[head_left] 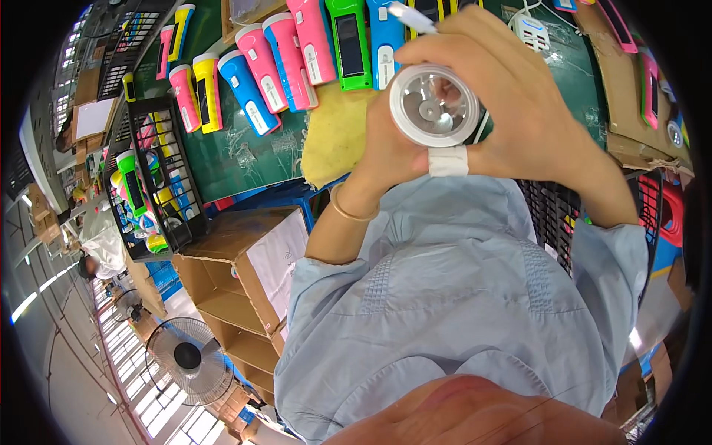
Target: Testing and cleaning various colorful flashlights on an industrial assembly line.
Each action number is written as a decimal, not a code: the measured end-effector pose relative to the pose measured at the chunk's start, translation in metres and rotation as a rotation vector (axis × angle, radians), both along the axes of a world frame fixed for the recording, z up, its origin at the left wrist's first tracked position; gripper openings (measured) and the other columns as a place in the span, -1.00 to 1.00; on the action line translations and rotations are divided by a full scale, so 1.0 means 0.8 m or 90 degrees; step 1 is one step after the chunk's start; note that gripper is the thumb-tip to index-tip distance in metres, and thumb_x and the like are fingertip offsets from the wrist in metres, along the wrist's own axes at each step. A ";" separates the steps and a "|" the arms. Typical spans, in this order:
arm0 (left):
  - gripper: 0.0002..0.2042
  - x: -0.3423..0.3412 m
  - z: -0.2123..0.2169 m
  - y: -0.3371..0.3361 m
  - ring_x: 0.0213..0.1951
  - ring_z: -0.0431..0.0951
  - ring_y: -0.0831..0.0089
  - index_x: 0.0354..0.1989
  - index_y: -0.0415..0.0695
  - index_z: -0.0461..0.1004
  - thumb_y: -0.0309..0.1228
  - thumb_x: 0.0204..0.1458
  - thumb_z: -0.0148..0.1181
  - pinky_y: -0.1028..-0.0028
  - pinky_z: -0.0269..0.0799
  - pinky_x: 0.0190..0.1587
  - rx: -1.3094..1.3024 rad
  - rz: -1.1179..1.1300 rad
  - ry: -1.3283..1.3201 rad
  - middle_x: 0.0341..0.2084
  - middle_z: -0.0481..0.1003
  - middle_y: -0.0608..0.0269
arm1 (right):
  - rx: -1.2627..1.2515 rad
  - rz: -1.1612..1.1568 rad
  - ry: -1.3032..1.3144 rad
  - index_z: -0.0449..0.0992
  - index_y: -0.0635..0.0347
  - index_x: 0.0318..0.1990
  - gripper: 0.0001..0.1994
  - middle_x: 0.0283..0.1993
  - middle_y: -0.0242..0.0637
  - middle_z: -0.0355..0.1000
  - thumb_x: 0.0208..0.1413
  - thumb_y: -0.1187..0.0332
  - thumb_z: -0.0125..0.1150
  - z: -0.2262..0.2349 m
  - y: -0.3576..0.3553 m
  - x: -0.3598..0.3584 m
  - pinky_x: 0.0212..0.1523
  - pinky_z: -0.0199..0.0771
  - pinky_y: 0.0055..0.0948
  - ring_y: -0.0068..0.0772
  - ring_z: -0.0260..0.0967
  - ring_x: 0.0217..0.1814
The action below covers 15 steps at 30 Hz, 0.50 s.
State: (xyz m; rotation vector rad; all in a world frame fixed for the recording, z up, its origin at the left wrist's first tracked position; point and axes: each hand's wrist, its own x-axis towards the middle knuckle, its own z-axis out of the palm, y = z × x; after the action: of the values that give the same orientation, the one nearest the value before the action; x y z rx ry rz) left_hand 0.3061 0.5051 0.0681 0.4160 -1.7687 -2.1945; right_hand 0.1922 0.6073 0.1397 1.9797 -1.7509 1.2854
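Note:
Both my hands are closed round a flashlight, its round white rim and clear lens turned up toward me. Behind the lens a shiny reflector shows; the body is hidden by my fingers. My left hand grips it from the left, and my right hand wraps over its far and right side. A white wrap sits on a thumb just below the rim. Beyond my right fingers a white cable plug sticks out; whether they pinch it I cannot tell.
Pink, blue, green and yellow flashlights lie in a row on the green table. Near my left hand is a yellow cloth. A black basket of flashlights, cardboard shelves and a fan stand left. A white charger lies right.

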 end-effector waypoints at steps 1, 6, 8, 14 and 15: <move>-0.48 -0.006 -0.018 -0.006 -0.28 0.52 0.46 -0.18 -0.24 0.37 -0.38 -0.38 0.43 0.51 0.43 -0.21 -0.150 -0.021 0.112 -0.30 0.49 0.20 | 0.031 -0.031 -0.058 0.40 0.25 -0.18 -0.45 -0.34 -0.22 0.31 -0.46 0.27 0.40 -0.003 0.005 0.002 -0.35 0.29 -0.37 -0.18 0.25 -0.35; -0.58 -0.010 -0.028 -0.006 -0.30 0.52 0.43 -0.28 -0.19 0.46 -0.44 -0.43 0.40 0.50 0.43 -0.24 -0.209 -0.031 0.264 -0.30 0.50 0.20 | 0.009 0.080 -0.177 0.42 0.18 -0.09 -0.47 -0.20 -0.23 0.37 -0.33 0.29 0.39 -0.039 0.018 0.007 -0.20 0.27 -0.34 -0.21 0.26 -0.26; -0.55 -0.012 -0.022 -0.024 -0.30 0.52 0.43 -0.25 -0.18 0.44 -0.44 -0.43 0.41 0.49 0.43 -0.23 -0.393 -0.138 0.269 -0.31 0.49 0.21 | 0.044 0.122 -0.196 0.41 0.22 -0.07 -0.44 -0.13 -0.22 0.38 -0.34 0.26 0.40 -0.036 0.019 0.004 -0.11 0.24 -0.31 -0.18 0.25 -0.18; -0.32 0.003 -0.022 0.001 -0.20 0.40 0.34 -0.04 -0.22 0.25 -0.35 -0.40 0.48 0.41 0.39 -0.11 -0.203 0.081 0.222 -0.15 0.26 0.12 | 0.059 -0.023 -0.185 0.38 0.26 -0.04 -0.35 -0.17 -0.26 0.36 -0.36 0.18 0.46 -0.033 0.024 0.016 -0.14 0.22 -0.38 -0.25 0.23 -0.18; -0.30 0.004 -0.016 0.002 -0.21 0.39 0.29 -0.02 -0.23 0.23 -0.29 -0.36 0.48 0.38 0.39 -0.11 -0.381 0.156 0.290 -0.12 0.19 0.05 | 0.046 -0.050 -0.190 0.38 0.26 -0.05 -0.36 -0.17 -0.26 0.36 -0.37 0.21 0.46 -0.034 0.025 0.019 -0.16 0.22 -0.39 -0.26 0.22 -0.19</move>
State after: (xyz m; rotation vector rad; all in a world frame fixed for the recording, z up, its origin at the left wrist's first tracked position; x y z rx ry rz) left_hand 0.3094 0.5066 0.0551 -0.0118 -1.8666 -1.3606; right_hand 0.2073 0.6270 0.1124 1.8080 -2.0117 1.5782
